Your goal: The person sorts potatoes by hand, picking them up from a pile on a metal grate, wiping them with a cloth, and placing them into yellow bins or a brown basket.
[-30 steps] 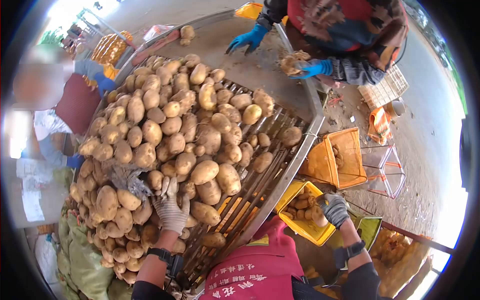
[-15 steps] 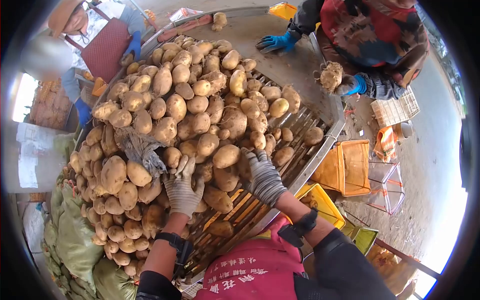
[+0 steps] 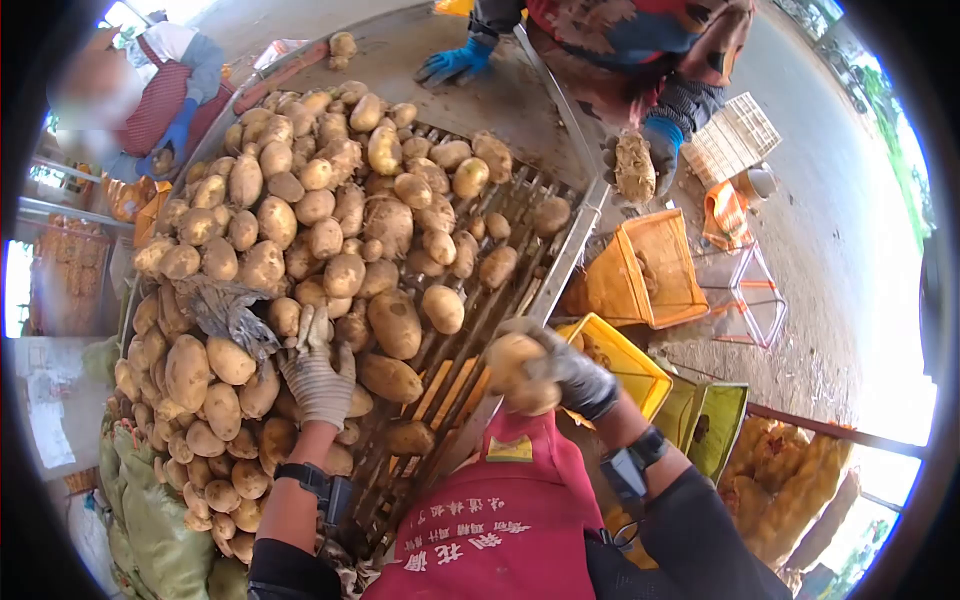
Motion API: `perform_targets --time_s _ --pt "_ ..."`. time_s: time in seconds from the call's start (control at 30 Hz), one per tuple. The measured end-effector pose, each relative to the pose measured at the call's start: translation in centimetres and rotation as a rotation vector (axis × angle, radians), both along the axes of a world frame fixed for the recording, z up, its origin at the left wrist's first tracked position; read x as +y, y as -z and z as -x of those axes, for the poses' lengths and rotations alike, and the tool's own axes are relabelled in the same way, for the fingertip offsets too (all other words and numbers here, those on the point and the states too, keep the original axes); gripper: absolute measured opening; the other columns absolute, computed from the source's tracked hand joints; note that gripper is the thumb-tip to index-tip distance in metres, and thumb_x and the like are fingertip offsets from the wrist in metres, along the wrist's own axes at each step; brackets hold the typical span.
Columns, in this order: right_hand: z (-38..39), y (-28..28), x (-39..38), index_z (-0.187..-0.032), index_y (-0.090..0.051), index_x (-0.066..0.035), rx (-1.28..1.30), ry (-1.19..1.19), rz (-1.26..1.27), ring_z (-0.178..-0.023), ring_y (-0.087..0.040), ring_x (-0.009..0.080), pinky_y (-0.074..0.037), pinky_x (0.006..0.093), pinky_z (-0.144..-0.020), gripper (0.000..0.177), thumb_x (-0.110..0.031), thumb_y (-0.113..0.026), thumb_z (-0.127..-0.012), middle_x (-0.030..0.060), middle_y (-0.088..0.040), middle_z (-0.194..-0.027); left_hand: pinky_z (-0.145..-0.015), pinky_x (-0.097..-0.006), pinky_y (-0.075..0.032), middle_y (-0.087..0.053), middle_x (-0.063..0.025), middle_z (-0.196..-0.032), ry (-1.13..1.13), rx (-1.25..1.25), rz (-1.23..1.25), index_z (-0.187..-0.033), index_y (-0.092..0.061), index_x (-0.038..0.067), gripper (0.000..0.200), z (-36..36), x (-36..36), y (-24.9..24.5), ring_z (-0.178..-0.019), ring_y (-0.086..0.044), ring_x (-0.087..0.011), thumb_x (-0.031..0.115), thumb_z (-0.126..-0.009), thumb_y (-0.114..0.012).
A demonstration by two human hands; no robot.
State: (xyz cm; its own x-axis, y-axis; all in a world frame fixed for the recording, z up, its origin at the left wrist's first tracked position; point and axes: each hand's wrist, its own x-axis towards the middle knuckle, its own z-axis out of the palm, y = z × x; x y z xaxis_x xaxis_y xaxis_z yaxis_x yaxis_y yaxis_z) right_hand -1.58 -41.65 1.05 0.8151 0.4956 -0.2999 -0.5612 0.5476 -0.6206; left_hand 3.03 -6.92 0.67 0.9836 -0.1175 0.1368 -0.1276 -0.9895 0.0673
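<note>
A big heap of potatoes (image 3: 395,323) lies on the slatted sorting table (image 3: 500,330) in front of me. My left hand (image 3: 320,378), in a grey knit glove, rests on the heap with its fingers stretched out, touching potatoes near a crumpled grey plastic bag (image 3: 225,312). Over the table's near right edge, my right hand (image 3: 580,378) is closed on what looks like two potatoes (image 3: 518,368), slightly blurred. The glove on that hand is striped and dirty. Below the hand is my pink apron (image 3: 500,515).
Right of the table stand a yellow crate (image 3: 640,375), an orange bin (image 3: 650,270) and a green bin (image 3: 718,425). Across from me a co-worker in blue gloves holds a dirt-caked lump (image 3: 635,168). Another person stands at the far left. Green sacks (image 3: 150,500) lie at the near left.
My right hand has lifted potatoes off the slats and moved right, over the table edge. My left hand stays on the heap. The view has turned; the co-worker's lump is now held lower.
</note>
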Motion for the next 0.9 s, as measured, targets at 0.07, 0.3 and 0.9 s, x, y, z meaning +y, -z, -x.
perform_targets --time_s 0.07,0.3,0.9 --pt "1.8 0.2 -4.1 -0.132 -0.048 -0.006 0.049 0.106 0.034 -0.100 -0.064 0.0212 -0.053 0.0322 -0.091 0.062 -0.033 -0.076 -0.083 0.0133 -0.062 -0.115 -0.115 -0.0527 -0.027 -0.044 -0.0121 -0.151 0.012 -0.013 0.020 -0.148 -0.042 0.013 0.073 -0.1 0.2 0.5 -0.135 -0.042 -0.0353 0.018 -0.080 -0.068" --pt "8.1 6.7 -12.0 -0.102 -0.064 -0.002 -0.417 0.215 1.650 -0.078 -0.064 0.0240 -0.053 0.0373 -0.076 0.024 -0.015 -0.074 -0.085 0.0128 -0.065 -0.086 -0.114 -0.0518 -0.030 -0.045 -0.0098 -0.151 -0.005 -0.026 -0.037 -0.146 -0.045 0.013 0.067 -0.1 0.7 0.8 -0.135 -0.043 -0.0333 0.017 -0.082 -0.065" --pt "-10.0 4.0 14.5 -0.143 -0.034 0.004 -0.497 -0.279 1.247 -0.118 -0.060 0.0395 -0.050 0.0423 -0.099 0.097 -0.039 -0.085 -0.071 0.0259 -0.051 -0.136 -0.116 -0.0566 -0.023 -0.044 -0.0094 -0.151 -0.070 0.064 0.021 -0.148 -0.041 0.016 0.068 -0.3 0.6 0.4 -0.134 -0.042 -0.0351 0.021 -0.084 -0.061"
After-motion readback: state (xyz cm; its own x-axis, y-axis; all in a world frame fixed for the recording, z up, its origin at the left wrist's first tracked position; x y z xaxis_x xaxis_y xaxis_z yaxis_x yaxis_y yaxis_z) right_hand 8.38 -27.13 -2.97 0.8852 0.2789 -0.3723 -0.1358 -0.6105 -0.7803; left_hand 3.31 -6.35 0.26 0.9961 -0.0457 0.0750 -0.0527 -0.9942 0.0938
